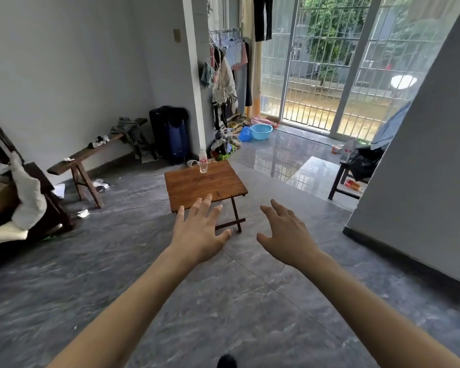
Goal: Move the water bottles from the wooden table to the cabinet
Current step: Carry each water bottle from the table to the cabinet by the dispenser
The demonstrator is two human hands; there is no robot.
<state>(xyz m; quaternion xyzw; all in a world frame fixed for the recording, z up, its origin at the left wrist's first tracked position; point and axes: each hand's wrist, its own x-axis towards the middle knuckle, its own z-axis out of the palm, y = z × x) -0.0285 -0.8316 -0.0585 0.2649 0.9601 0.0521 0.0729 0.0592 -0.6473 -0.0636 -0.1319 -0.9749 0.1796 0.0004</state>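
Left hand: the bare left hand [197, 229] reaches forward, palm down, fingers straight and spread, holding nothing; in the head view its fingertips overlap the near edge of the table, though it does not look to be touching it.
Right hand: the bare right hand [284, 235] is stretched out beside it, fingers loosely spread and slightly bent, empty, above the floor just right of the table.
Hands together: they are apart, with a clear gap of floor between them.
Water bottle: one clear plastic water bottle with a red-and-white label [203, 162] stands upright near the far edge of the table, well apart from both hands.
Table: a small brown wooden folding table with a plank top [197, 185] stands in the middle of the room on crossed legs.
Second bottle: another clear plastic bottle with a red label [346, 152] stands at the right, on or beside a dark low cabinet [340, 179] partly hidden by the grey wall; which of the two I cannot tell.
Floor: grey marbled glossy tiles [223, 301].
Left side: a long dark wooden bench [91, 155] with clothes heaped on it stands along the white wall.
Behind the table: a dark blue suitcase [174, 136] stands upright against the wall.
Far end: a light blue plastic basin [260, 131] sits on the floor near the barred glass sliding door [329, 75].
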